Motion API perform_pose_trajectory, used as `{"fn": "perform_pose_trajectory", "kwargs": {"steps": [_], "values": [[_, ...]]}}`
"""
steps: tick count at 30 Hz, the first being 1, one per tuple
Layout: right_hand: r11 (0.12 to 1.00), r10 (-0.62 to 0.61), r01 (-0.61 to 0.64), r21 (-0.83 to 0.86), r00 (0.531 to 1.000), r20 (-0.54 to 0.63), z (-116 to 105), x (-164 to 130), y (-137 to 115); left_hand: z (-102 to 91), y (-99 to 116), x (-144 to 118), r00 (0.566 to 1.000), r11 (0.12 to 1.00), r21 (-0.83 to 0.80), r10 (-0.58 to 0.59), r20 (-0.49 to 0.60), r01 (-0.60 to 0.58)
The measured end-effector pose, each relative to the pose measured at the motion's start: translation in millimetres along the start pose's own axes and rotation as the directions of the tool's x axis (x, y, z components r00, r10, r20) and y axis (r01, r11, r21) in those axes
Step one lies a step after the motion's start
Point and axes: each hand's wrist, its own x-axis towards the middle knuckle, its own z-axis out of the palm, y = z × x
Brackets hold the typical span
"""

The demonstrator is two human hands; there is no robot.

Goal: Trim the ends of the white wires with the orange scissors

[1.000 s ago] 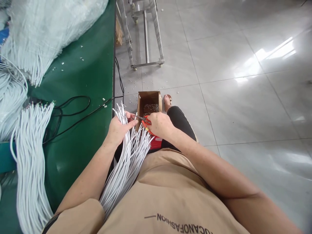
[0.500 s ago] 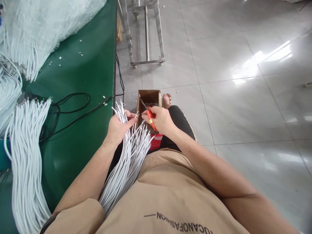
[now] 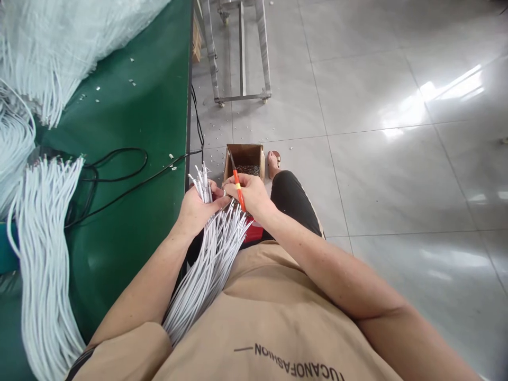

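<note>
My left hand point(image 3: 200, 205) is closed around the upper part of a bundle of white cables point(image 3: 204, 264), whose cut ends stick up above the fingers. The bundle runs down across my lap, and part of it fans out to the right. My right hand point(image 3: 250, 193) grips a slim hand tool point(image 3: 238, 189) with a red-orange handle, a yellow band and a thin dark metal end pointing away from me. Its exact kind is not clear. Right fingertips meet the left thumb at a cable end; the contact point is partly hidden.
Below my hands stands an open cardboard box point(image 3: 245, 153) with small dark scraps inside. On the green table point(image 3: 130, 111) lie another white cable bundle point(image 3: 45, 254), plastic-wrapped cables point(image 3: 79, 37) and a black cord point(image 3: 127, 198). A metal wheeled frame point(image 3: 243, 53) stands beyond; bits litter the floor.
My right hand has moved slightly left, so its fingertips now meet my left thumb. The tool has turned more upright. The separate cable end between the hands is now mostly covered.
</note>
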Motion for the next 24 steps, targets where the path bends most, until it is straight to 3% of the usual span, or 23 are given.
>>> {"fn": "perform_pose_trajectory", "kwargs": {"steps": [4,7,12,17,22,24], "values": [[0.995,-0.063,0.047,0.091,0.982,0.179,-8.9,3.0,-2.2,-1.1,-0.4,0.6,1.0,0.999,-0.041,0.001,0.026,0.0],[0.991,-0.12,0.103,0.084,0.967,0.226,-18.3,5.4,-0.6,0.0,0.5,0.6,0.999,0.996,-0.084,-0.021,0.032,0.024],[0.991,-0.123,0.13,-0.042,0.982,0.142,-17.7,3.0,6.0,3.0,2.4,0.1,0.999,0.994,-0.098,-0.05,-0.012,0.049],[0.952,-0.28,0.285,-0.114,0.958,0.064,-9.2,-8.1,11.2,5.1,0.4,0.1,0.997,0.996,-0.081,-0.05,-0.066,0.044],[0.957,-0.288,0.283,-0.063,0.955,-0.073,-12.8,-2.2,8.4,4.9,-5.2,2.2,0.995,1.0,-0.025,-0.007,-0.104,0.004],[0.949,-0.279,0.271,-0.16,0.96,-0.025,-13.3,3.2,7.0,5.4,-6.5,3.0,0.995,1.0,-0.018,0.003,-0.101,-0.005]]}}
